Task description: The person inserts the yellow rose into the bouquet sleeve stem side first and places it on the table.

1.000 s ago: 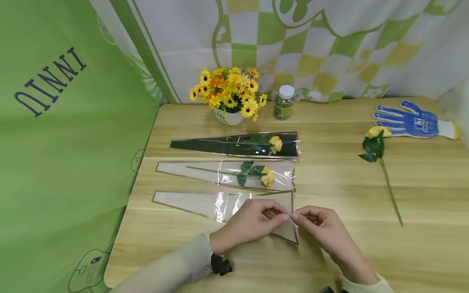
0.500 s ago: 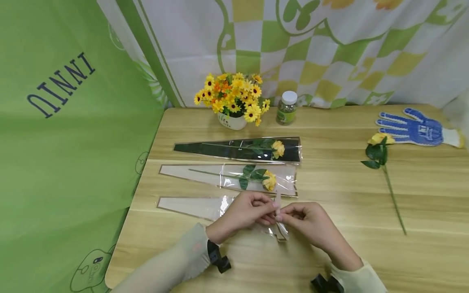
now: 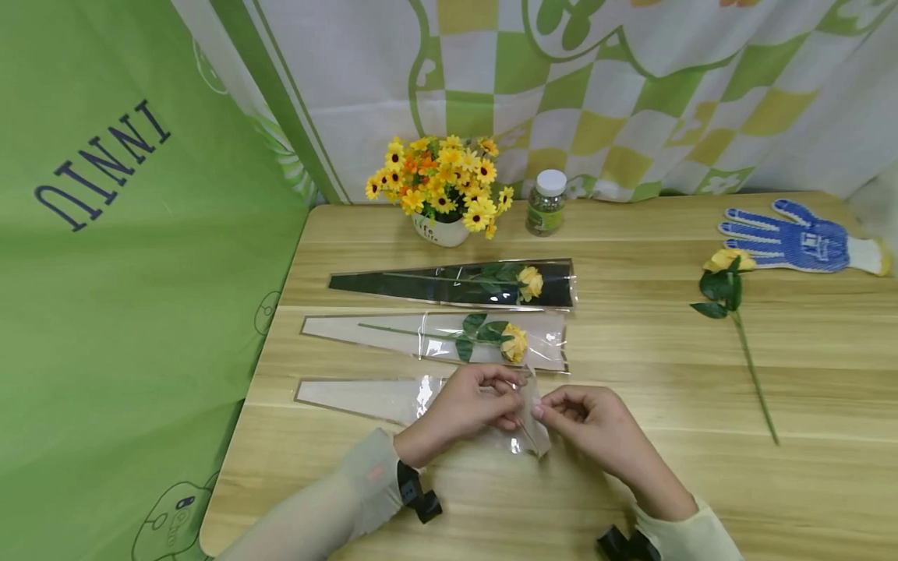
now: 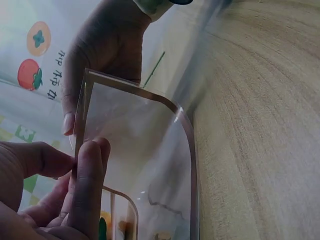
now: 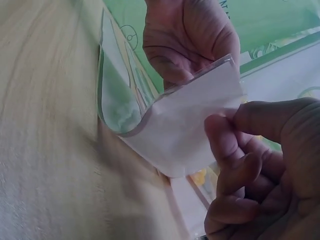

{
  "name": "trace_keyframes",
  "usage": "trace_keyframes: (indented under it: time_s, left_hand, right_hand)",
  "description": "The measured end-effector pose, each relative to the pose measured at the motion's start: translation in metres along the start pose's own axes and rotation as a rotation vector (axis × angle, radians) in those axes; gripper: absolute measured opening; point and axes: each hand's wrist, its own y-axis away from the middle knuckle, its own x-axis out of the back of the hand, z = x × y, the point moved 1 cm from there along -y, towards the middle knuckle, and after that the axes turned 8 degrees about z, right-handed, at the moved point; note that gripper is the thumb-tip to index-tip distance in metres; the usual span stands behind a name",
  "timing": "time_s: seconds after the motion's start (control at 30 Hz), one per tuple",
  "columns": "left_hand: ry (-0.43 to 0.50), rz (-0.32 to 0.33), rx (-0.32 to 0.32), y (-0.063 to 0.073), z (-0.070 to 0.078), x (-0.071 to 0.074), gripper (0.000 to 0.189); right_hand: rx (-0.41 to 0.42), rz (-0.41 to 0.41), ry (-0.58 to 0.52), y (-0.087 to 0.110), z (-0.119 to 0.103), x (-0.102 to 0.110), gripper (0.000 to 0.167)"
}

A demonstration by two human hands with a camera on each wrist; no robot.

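A clear-and-white flower sleeve (image 3: 365, 393) with a brown border lies nearest the person, its wide end lifted and bent up. My left hand (image 3: 477, 405) pinches the rim of that wide end between thumb and fingers. Opposite it, my right hand (image 3: 589, 421) pinches the same end near a corner. In the left wrist view the bordered sleeve (image 4: 135, 125) bulges, with a gap at its mouth. The right wrist view has the white panel of the sleeve (image 5: 185, 120) folded over towards the right fingertips.
Behind lie a white sleeve (image 3: 337, 327) and a black sleeve (image 3: 372, 282), each holding a yellow rose. A loose rose (image 3: 730, 261) touches a blue glove (image 3: 793, 241) at right. A flower pot (image 3: 442, 230) and a jar (image 3: 546, 204) stand at the back.
The sleeve's wide end, flatter at first, has been raised and bent. Both hands have moved slightly left with it, and its panel now leans over towards the right hand.
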Motion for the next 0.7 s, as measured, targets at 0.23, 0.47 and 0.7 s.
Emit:
trace_keyframes:
  time_s: [0.23, 0.47, 0.7]
  left_hand:
    - [-0.028, 0.032, -0.041, -0.007, -0.001, -0.008, 0.023]
    - [-0.083, 0.040, -0.055, -0.019, -0.007, -0.019, 0.011]
    - [-0.030, 0.021, -0.005, -0.028, -0.006, -0.033, 0.013]
  right_hand:
    - [0.063, 0.052, 0.165, 0.004, 0.000, 0.013, 0.018]
    - [0.042, 0.102, 0.274, 0.005, 0.008, 0.025, 0.012]
    - [0.068, 0.167, 0.227, 0.005, 0.010, 0.029, 0.015]
